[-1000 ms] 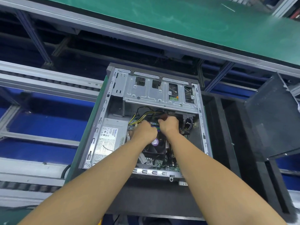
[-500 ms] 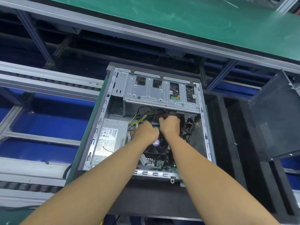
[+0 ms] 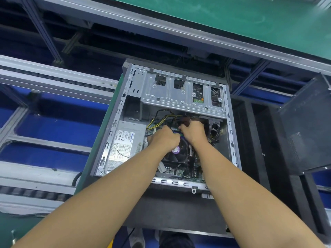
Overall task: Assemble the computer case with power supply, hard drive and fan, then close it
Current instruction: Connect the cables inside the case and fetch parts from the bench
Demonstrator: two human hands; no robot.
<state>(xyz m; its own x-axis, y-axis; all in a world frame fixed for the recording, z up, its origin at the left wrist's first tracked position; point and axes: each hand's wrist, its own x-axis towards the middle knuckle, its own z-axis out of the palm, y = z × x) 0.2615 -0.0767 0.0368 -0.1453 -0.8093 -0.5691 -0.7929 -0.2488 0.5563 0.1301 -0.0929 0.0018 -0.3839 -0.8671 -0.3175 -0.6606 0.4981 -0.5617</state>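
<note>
While curled, left hand (image 3: 163, 138) and right hand (image 3: 192, 130) inside the case (image 3: 231, 133), by the fan (image 3: 179, 154); hold unclear.

A long flat green top (image 3: 232, 18) with a silver metal edge (image 3: 161, 31) runs across the far side. Under it the space is dark, with thin grey metal bars (image 3: 43, 31) holding it up. On the left, grey metal rails (image 3: 53, 81) run sideways, one behind the other. A row of small black rollers (image 3: 32, 193) sits in the nearest rail. Between the rails there is a bright blue floor (image 3: 53, 127). A black cable (image 3: 76, 178) curls up beside the near rail. On the right stands a black foam rack (image 3: 259, 149) with long, deep slots. The light is bright and even.
</note>
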